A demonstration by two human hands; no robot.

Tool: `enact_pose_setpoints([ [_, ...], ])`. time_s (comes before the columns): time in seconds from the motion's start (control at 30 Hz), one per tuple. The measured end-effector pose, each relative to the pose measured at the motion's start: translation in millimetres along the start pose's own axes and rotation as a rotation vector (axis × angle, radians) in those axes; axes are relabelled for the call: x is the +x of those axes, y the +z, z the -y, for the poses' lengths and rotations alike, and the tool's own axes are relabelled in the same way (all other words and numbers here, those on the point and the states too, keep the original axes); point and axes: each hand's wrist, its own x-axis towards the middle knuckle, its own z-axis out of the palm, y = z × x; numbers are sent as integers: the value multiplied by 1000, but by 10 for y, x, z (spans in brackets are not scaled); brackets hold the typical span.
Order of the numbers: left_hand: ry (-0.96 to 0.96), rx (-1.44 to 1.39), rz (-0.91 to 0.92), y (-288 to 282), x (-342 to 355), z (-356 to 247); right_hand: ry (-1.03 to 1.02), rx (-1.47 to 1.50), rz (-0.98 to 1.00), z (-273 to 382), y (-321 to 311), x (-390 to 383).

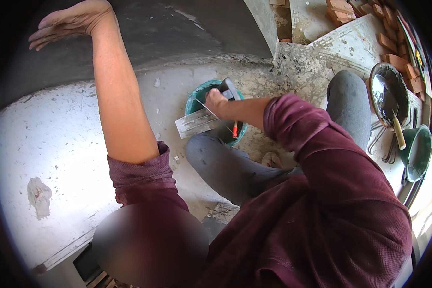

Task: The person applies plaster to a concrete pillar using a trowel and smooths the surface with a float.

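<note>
At the upper left, my left hand [77, 21] is stretched out against or just in front of the dark wall [177, 36], its fingers extended and holding nothing; I cannot tell whether the palm touches. My right hand [216, 102] is closed over a green bucket [191, 100], on a dark grey, block-like tool [230, 89] whose lower part is hidden. Across the bucket's left rim lies a flat steel trowel blade [196, 123], tilted outward. The bucket's thin wire handle with a red grip [235, 130] crosses over the opening.
My bent knees in grey trousers [348, 101] flank the bucket. To the right stand a dark tub [375, 93] holding a wooden-handled tool [398, 132] and a green basin [420, 152]. Bricks [391, 43] are stacked at the upper right. A white board [67, 153] spreads on the left.
</note>
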Motion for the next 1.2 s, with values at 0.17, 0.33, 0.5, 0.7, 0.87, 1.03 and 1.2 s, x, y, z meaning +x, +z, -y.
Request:
enact_pose_setpoints([
  [0.17,15,-95,-20,236,-92,-17,138,155,72,-2,83,-44],
  [0.33,77,-71,-109,179,-64,127,253,552,-3,-444,-542,-1106],
  [0.5,-41,-183,-125,152,-89,-11,692,1167,-558,-654,-277,-2415],
  [0.7,33,-312,-102,240,-78,46,858,1079,-1217,-1307,-336,-2386],
  [0.87,24,-330,-97,251,-50,44,713,1210,-1214,-1410,-685,-2144],
  [1.03,24,-332,-86,209,-9,63,981,1205,-1073,-1577,-75,-2069],
  [1.2,38,-362,-78,199,-4,111,695,1286,-1185,-1398,-844,-2133],
])
